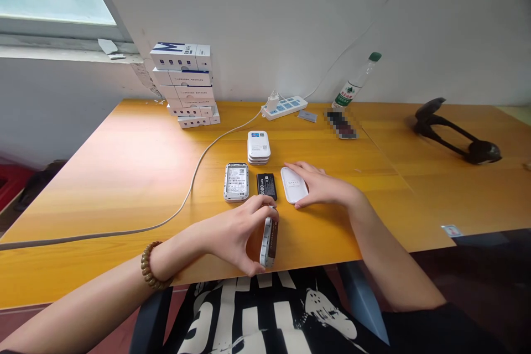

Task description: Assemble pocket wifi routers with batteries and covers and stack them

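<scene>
Left hand grips slotted device | right hand pinches smooth, rounded cover

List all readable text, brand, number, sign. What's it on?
"000mAh": black battery; leading digit unclear.
"M": top box of the stack; its smaller print is unreadable.
Too small or blurred: lower boxes, open device's label, stacked white devices, white cover, device in the left hand, bottle label.
Shirt: large white lettering, cut off, not legible as a word.
</scene>
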The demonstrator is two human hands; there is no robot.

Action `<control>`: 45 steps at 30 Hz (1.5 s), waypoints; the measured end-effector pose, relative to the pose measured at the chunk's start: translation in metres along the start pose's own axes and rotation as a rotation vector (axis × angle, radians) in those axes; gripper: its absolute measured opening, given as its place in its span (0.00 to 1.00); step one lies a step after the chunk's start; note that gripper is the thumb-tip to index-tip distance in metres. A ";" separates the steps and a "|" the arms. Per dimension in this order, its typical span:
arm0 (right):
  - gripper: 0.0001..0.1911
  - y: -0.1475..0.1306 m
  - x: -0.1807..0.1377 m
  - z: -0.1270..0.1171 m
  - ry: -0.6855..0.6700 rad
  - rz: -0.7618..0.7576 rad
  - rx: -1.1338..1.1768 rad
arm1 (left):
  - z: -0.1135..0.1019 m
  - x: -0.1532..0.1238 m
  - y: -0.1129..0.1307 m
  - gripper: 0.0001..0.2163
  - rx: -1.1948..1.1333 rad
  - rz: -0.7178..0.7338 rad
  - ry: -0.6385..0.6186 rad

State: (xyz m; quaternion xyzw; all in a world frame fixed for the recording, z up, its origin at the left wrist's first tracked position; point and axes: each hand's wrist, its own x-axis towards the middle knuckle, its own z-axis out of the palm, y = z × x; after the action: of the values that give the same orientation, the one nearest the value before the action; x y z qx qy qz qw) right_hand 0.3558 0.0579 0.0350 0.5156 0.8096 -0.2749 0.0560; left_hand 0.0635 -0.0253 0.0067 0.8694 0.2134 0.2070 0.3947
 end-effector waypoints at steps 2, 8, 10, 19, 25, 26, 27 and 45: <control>0.63 0.000 0.000 -0.001 0.022 -0.001 0.007 | 0.000 -0.001 0.001 0.40 0.018 0.009 0.003; 0.27 -0.016 -0.005 -0.001 0.237 -0.249 0.326 | 0.001 -0.001 -0.006 0.45 -0.089 0.116 0.215; 0.15 -0.026 -0.005 0.009 0.309 -0.439 0.505 | 0.001 -0.001 -0.011 0.46 -0.168 0.170 0.344; 0.07 -0.051 0.004 0.050 0.523 -0.648 0.586 | 0.008 0.004 -0.022 0.44 -0.228 0.190 0.479; 0.08 -0.053 0.004 0.054 0.524 -0.617 0.615 | 0.007 0.003 -0.024 0.43 -0.165 0.160 0.507; 0.07 -0.053 0.005 0.055 0.518 -0.613 0.632 | 0.006 0.003 -0.024 0.43 -0.148 0.165 0.509; 0.07 -0.053 0.005 0.055 0.511 -0.612 0.649 | 0.006 0.003 -0.024 0.43 -0.136 0.172 0.508; 0.20 -0.051 0.004 0.039 0.491 -0.439 1.110 | -0.038 0.000 -0.041 0.43 -0.060 0.136 0.620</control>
State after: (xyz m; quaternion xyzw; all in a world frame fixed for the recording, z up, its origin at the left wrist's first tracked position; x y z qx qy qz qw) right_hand 0.3022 0.0249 0.0207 0.3383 0.6230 -0.5317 -0.4634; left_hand 0.0350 0.0216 -0.0021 0.7653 0.2589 0.4940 0.3215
